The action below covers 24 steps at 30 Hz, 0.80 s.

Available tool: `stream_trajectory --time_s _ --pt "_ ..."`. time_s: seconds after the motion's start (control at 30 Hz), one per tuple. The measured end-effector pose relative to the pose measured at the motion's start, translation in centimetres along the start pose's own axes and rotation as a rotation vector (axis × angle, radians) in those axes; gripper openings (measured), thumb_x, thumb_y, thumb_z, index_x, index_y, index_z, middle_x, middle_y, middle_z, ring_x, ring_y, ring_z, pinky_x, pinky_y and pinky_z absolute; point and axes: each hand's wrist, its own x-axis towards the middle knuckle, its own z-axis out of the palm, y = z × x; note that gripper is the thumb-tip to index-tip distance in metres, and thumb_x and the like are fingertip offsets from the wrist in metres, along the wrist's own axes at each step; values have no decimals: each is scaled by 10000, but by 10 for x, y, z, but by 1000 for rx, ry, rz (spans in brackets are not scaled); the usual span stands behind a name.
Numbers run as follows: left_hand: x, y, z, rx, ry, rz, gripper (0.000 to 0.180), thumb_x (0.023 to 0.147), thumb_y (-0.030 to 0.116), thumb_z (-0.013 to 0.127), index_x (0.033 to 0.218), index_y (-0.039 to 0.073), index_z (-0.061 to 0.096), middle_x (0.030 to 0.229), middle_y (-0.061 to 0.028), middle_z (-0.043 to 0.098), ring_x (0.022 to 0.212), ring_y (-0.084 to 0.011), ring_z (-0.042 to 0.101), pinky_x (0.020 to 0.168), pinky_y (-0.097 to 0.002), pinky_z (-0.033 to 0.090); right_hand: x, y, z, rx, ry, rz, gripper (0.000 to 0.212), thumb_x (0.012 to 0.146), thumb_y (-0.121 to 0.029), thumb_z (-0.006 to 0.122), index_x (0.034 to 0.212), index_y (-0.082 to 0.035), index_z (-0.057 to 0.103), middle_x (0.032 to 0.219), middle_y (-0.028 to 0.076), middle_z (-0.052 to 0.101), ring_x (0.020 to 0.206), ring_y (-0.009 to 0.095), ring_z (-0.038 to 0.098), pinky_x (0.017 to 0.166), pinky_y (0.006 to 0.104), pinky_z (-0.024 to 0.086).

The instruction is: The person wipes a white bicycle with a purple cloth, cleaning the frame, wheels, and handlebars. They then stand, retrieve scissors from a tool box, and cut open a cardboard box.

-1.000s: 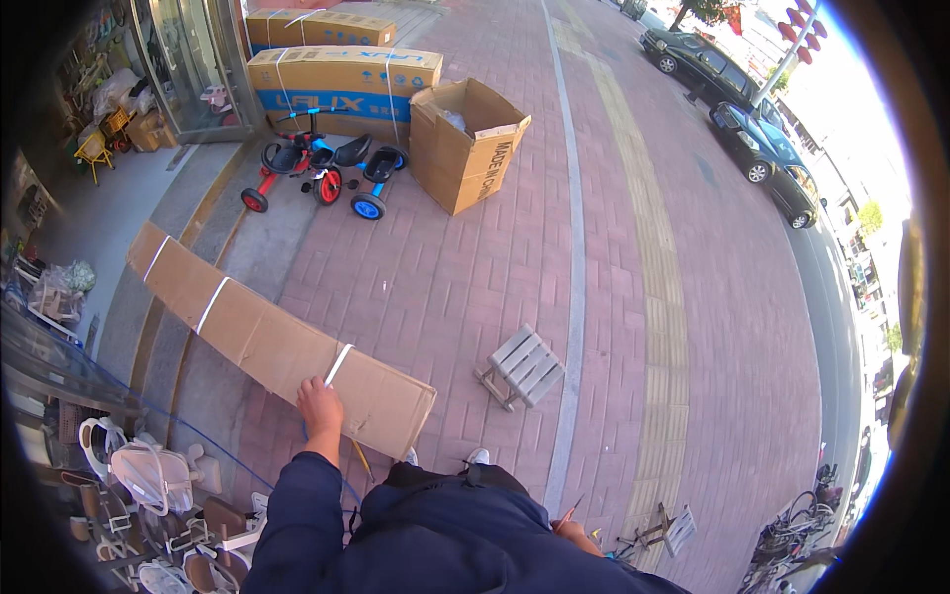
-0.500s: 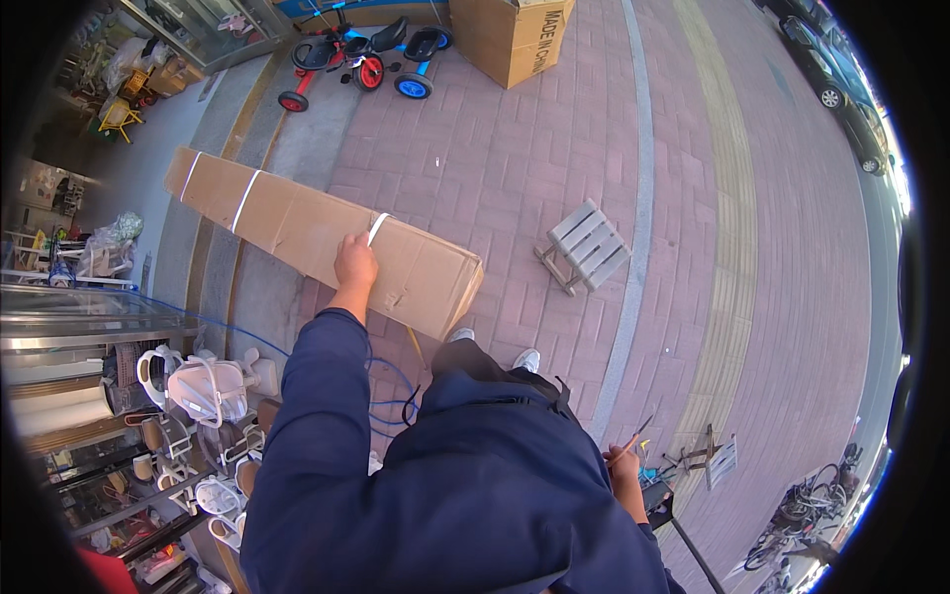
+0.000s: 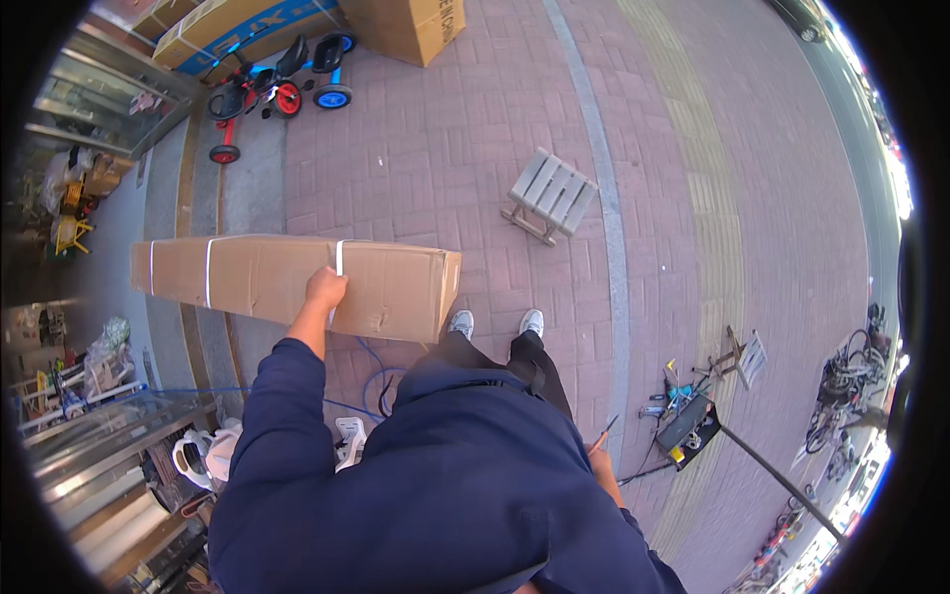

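A long brown cardboard carton (image 3: 391,287) lies crosswise in front of me, bound with several white straps. My left hand (image 3: 326,289) is closed on the white strap (image 3: 339,259) nearest the carton's right end, knuckles up against the cardboard. Low on my right side, my right hand (image 3: 600,461) grips a slim pointed tool (image 3: 605,435) with an orange-brown handle. Its exact kind is too small to make out. My shoes show on the paving just right of the carton's end.
A slatted folding stool (image 3: 554,193) stands ahead to the right. Children's tricycles (image 3: 282,89) and a large carton (image 3: 416,30) are at the far left. To my right sit an open tool box (image 3: 688,433) and another folding stool (image 3: 742,358). Shop goods and blue hose (image 3: 371,381) lie left.
The carton now lies more nearly straight across my view, its far left end nearer to me. My view has turned, bringing the tool box into sight. Both hands keep their holds.
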Motion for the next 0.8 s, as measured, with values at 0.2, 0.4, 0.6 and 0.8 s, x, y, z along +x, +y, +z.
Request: stream_trajectory --time_s 0.2,0.4,0.6,0.8 --pt "-33 -35 -1 -760 -384 -193 327 1044 286 537 780 97 572 626 -14 550 528 -165 522 516 -344 419 -32 16 48 225 180 208 155 907 -153 679 831 -19 687 702 96 636 493 214 571 398 357 397" --pt "-15 -14 -2 -891 -144 -343 293 968 286 618 722 168 512 574 41 414 445 -123 375 438 -316 343 -34 56 56 423 90 398 179 904 -180 730 866 -9 692 747 90 667 549 200 589 437 360 404" --pt "-45 76 -15 -939 -148 -386 254 933 246 648 737 162 510 579 53 367 428 -102 341 407 -292 325 7 96 0 425 95 358 160 881 -153 753 876 -11 678 675 89 636 490 197 577 398 347 386" --pt "-95 225 13 -985 -231 -357 236 902 245 702 783 139 528 668 34 421 469 -101 392 430 -315 383 78 85 -42 324 85 320 179 900 -171 720 991 -18 698 764 101 688 632 210 660 519 358 484"
